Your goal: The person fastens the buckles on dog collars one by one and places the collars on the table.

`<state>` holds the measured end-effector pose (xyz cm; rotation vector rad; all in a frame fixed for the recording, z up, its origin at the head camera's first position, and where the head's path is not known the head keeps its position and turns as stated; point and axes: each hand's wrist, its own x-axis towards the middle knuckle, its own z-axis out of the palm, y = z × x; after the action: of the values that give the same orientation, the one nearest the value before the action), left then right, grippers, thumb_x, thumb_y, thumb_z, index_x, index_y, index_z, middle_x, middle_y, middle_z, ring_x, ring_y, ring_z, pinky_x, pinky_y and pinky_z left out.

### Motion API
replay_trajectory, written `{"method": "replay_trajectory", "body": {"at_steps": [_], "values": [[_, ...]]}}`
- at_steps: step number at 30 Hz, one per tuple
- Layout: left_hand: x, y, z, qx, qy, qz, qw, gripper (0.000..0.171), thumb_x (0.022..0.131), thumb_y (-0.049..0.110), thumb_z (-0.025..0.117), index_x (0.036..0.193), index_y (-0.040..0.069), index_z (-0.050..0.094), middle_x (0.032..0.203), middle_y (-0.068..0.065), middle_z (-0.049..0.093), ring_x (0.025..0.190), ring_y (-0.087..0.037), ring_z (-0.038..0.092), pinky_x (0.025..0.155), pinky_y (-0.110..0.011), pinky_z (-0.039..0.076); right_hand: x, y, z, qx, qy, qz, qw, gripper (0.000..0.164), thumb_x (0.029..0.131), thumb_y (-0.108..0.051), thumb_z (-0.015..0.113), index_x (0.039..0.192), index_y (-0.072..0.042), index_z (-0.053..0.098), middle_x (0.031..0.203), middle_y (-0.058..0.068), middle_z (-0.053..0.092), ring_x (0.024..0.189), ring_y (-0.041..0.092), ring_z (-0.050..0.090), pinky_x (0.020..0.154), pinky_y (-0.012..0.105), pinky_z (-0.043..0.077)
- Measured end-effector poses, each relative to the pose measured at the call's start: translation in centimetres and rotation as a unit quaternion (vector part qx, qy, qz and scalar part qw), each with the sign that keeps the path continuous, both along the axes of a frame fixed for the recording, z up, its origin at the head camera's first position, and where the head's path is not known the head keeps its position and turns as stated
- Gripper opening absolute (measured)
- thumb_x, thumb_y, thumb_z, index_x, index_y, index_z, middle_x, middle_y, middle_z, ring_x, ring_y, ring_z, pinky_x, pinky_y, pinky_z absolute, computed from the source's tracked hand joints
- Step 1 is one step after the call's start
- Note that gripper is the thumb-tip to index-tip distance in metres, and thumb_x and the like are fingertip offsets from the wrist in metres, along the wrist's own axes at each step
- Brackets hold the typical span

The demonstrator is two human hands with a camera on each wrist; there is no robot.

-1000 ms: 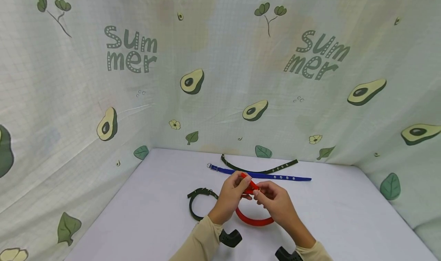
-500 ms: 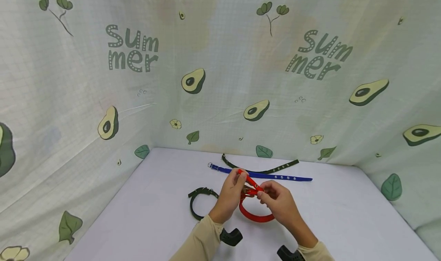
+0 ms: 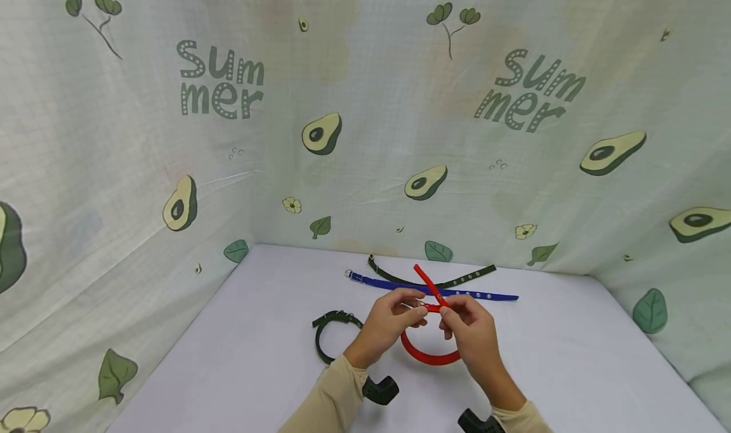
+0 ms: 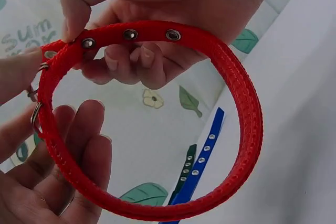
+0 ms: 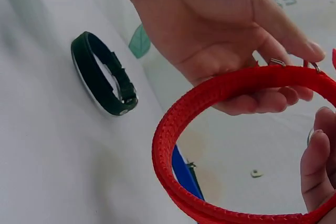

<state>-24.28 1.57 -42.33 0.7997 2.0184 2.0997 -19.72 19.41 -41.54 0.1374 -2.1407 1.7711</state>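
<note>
A red collar (image 3: 429,358) hangs in a loop between my two hands, above the white table. My left hand (image 3: 385,324) pinches it at the metal buckle (image 4: 32,94), thumb on one side. My right hand (image 3: 473,331) grips the strap close by, and the strap's free tip (image 3: 425,279) sticks up past these fingers. Along the upper part of the loop, metal eyelets (image 4: 130,35) show in the left wrist view. A metal D-ring (image 4: 35,117) sits below the buckle. In the right wrist view the collar's ribbed inner side (image 5: 167,142) faces the camera.
A dark green collar (image 5: 94,74), fastened in a ring, lies on the white table (image 3: 240,357) left of my hands. Behind them a blue collar (image 3: 499,297) and another dark green collar (image 3: 474,273) lie stretched out. A printed cloth (image 3: 365,90) hangs at the back and sides.
My left hand has let go of the strap's free tip and moved to the buckle. The tip now points up from my right hand, which has shifted slightly right.
</note>
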Motion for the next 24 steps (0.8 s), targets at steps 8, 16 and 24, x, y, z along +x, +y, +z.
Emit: {"method": "replay_trajectory", "body": {"at_steps": [8,16,24], "values": [[0.4,0.2,0.0,-0.001,0.005,0.015,0.9999,0.027,0.096,0.026,0.07,0.118,0.011,0.07,0.095,-0.003,0.069,0.079,-0.017,0.067,0.074,-0.033,0.057,-0.2,0.4,0.0,-0.034,0.008,0.0,0.999,0.021,0.102,-0.014,0.059,0.116,0.003,0.06,0.103,0.017,0.067,0.085,0.025,0.068,0.077,0.028,0.057],[1.0,0.6,0.3,-0.003,0.004,0.042,0.9991,0.029,0.096,0.031,0.07,0.121,0.016,0.071,0.088,-0.005,0.065,0.067,-0.018,0.056,0.059,-0.025,0.048,-0.3,0.1,0.5,-0.06,0.022,0.027,0.998,0.024,0.1,-0.005,0.06,0.123,0.003,0.062,0.119,0.019,0.068,0.097,0.021,0.07,0.083,0.03,0.057],[1.1,0.8,0.5,-0.012,-0.007,0.052,0.9986,0.029,0.097,0.031,0.069,0.119,0.013,0.072,0.087,-0.005,0.065,0.066,-0.015,0.053,0.056,-0.024,0.046,0.0,0.1,0.7,-0.036,0.074,0.017,0.996,0.036,0.096,0.001,0.064,0.132,0.0,0.057,0.114,0.021,0.066,0.096,0.016,0.07,0.079,0.028,0.057]]}}
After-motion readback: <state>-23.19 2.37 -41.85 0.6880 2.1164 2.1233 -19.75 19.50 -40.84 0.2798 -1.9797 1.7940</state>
